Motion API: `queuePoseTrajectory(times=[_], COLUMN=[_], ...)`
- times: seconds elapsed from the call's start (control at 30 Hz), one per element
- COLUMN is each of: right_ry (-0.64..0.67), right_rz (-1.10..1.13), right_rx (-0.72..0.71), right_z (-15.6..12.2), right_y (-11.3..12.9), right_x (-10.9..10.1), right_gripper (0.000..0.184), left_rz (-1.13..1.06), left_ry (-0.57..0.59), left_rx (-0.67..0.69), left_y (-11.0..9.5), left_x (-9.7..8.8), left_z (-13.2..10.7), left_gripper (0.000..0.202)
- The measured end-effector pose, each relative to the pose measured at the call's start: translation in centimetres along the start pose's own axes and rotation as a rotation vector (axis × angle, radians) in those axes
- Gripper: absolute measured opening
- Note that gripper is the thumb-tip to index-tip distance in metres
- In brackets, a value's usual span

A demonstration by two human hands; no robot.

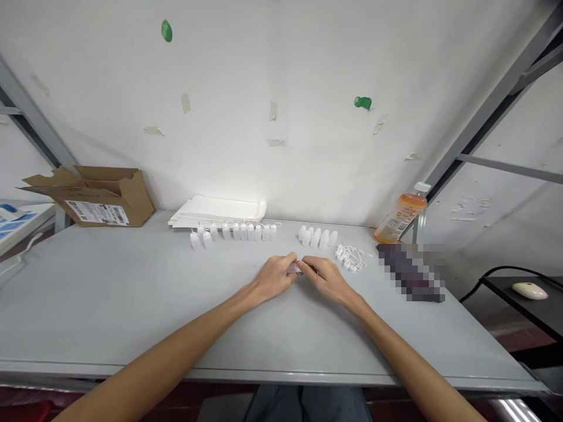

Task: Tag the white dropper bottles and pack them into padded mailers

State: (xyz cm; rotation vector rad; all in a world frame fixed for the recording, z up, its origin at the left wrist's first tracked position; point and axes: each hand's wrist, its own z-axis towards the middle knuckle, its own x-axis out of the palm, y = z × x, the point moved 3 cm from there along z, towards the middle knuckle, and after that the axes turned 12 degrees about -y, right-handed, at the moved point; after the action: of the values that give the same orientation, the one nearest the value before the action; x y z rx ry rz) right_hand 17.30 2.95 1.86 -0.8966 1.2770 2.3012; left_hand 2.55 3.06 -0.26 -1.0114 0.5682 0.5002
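Observation:
My left hand (pixel 276 276) is closed around a small translucent plastic bottle (pixel 293 268), held low over the grey table (pixel 145 305). My right hand (pixel 326 278) meets it at the bottle's right end, its thumb and fingers pinched together. What sits between those right fingertips is hidden. Beyond my hands stand several uncapped bottles (pixel 324 240) in a cluster. A small pile of white caps with thin straps (pixel 349 258) lies to their right. Farther left, a row of similar bottles (pixel 250 233) stands with caps and straps on top.
White sheets (pixel 220 210) lie stacked against the wall behind the bottle row. An open cardboard box (pixel 105 196) stands at the back left. At the right, an orange drink bottle (pixel 401 215) leans near the frame, with a blurred dark object (pixel 411 274) before it.

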Motion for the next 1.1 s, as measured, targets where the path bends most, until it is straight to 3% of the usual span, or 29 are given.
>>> queuePoseTrajectory(times=[0.17, 0.37, 0.67, 0.83, 0.97, 1.1], right_ry=[0.0, 0.054, -0.011, -0.005, -0.17, -0.24], right_rz=[0.044, 0.111, 0.11, 0.1, 0.17, 0.159], right_rx=[0.0, 0.029, -0.004, 0.001, 0.024, 0.035], right_z=[-0.1, 0.0, 0.0, 0.0, 0.1, 0.3], right_y=[0.2, 0.4, 0.3, 0.2, -0.6, -0.9], right_x=[-0.4, -0.4, -0.4, -0.2, -1.0, -1.6], right_gripper=[0.027, 0.043, 0.037, 0.046, 0.051, 0.046], left_rz=[-0.041, 0.02, -0.04, -0.078, -0.267, -0.655], left_ry=[0.012, 0.034, 0.029, 0.008, -0.015, 0.073], left_rx=[-0.02, 0.01, -0.029, -0.048, -0.196, -0.466], left_y=[-0.3, -0.2, 0.0, -0.5, -0.9, -0.4], left_x=[-0.2, 0.0, -0.2, -0.1, -0.2, 0.1], left_z=[0.0, -0.2, 0.0, -0.3, -0.4, -0.2], left_gripper=[0.012, 0.009, 0.014, 0.014, 0.01, 0.026])
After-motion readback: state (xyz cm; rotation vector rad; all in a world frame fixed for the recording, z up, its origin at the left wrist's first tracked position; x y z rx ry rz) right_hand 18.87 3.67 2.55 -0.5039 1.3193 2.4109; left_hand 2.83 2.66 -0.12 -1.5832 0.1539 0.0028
